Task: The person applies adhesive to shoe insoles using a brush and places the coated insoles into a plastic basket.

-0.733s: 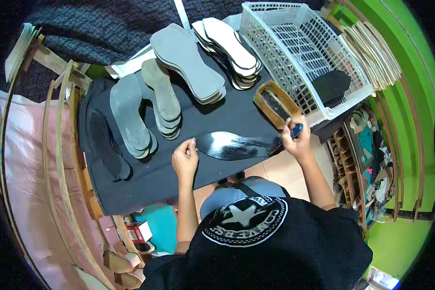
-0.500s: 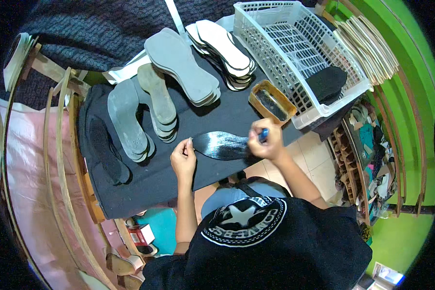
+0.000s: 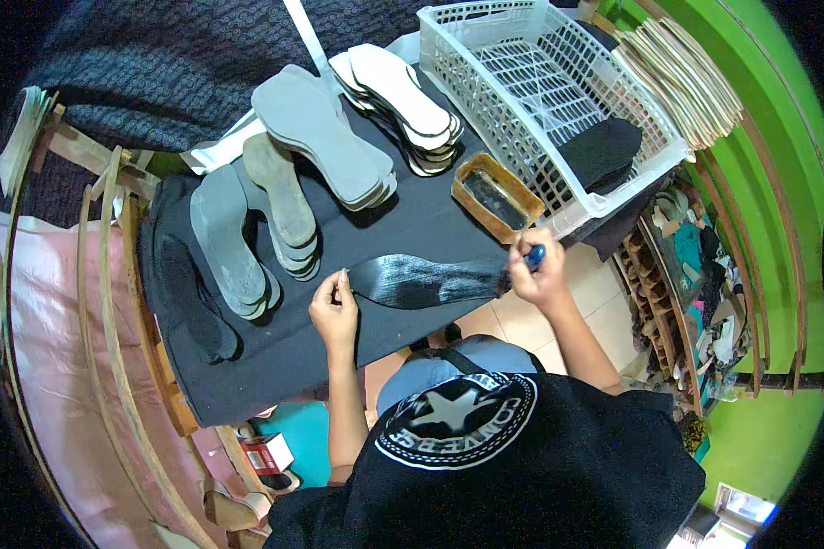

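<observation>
A black insole point(image 3: 407, 280) lies flat on the dark cloth-covered table, its surface wet and shiny over much of its length. My left hand point(image 3: 334, 309) pinches its left tip between thumb and fingers. At the insole's right end, my right hand point(image 3: 539, 273) is closed round a brush with a blue handle point(image 3: 536, 257); the dark bristles touch that end and are partly hidden by the hand. Just beyond, a yellowish-brown rectangular tub point(image 3: 498, 197) with dark residue inside stands beside the crate.
Stacks of grey insoles point(image 3: 320, 133), olive-grey ones point(image 3: 282, 188) and white ones point(image 3: 401, 96) line the table's far side. Black insoles point(image 3: 192, 302) lie at far left. A white plastic crate point(image 3: 485, 91) holds a black piece point(image 3: 600, 154). Scraps fill a rack point(image 3: 696, 274) on the right.
My right hand has moved the brush rightward to the insole's right end, baring more of its shiny surface. My left hand keeps its pinch. The whole view has shifted slightly.
</observation>
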`<state>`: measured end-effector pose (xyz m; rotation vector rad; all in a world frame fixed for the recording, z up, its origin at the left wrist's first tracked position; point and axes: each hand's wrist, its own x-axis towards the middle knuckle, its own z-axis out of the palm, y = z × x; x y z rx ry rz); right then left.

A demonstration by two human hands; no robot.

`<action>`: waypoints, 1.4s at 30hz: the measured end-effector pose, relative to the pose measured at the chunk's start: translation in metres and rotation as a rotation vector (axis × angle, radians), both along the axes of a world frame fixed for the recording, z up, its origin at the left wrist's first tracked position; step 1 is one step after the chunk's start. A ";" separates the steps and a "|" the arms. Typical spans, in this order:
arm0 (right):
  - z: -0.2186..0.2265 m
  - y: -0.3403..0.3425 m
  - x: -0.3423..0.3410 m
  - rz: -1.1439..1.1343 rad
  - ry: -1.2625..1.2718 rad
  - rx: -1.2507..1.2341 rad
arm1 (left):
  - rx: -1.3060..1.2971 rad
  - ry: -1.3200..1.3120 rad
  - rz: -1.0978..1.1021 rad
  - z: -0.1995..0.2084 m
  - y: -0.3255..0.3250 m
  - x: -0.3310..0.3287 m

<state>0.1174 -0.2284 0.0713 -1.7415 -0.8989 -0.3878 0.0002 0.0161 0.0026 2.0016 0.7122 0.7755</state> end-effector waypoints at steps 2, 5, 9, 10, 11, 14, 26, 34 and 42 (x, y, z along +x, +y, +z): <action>-0.011 0.018 -0.004 -0.033 -0.027 0.171 | -0.018 0.006 -0.020 0.000 0.001 0.000; -0.003 0.038 -0.012 -0.032 -0.128 0.134 | -0.030 0.060 0.000 0.003 0.000 -0.001; -0.015 0.018 -0.006 -0.154 -0.040 0.187 | 0.107 -0.071 0.008 0.003 -0.003 0.004; -0.020 0.009 -0.004 -0.189 0.008 0.241 | 0.103 -0.070 0.007 0.001 -0.002 0.003; -0.022 -0.002 -0.002 -0.214 0.051 0.253 | 0.038 -0.062 0.018 -0.001 -0.001 0.002; -0.020 -0.021 0.001 -0.284 0.152 0.238 | 0.005 -0.071 0.030 -0.003 -0.001 0.001; -0.024 -0.025 -0.003 -0.070 0.233 0.437 | -0.084 -0.049 0.031 -0.006 0.000 0.001; -0.009 0.012 -0.003 -0.054 0.203 0.609 | -0.168 -0.112 -0.040 0.000 -0.001 0.004; -0.019 0.074 -0.019 0.037 0.158 0.037 | -0.156 -0.092 -0.048 0.003 -0.001 0.003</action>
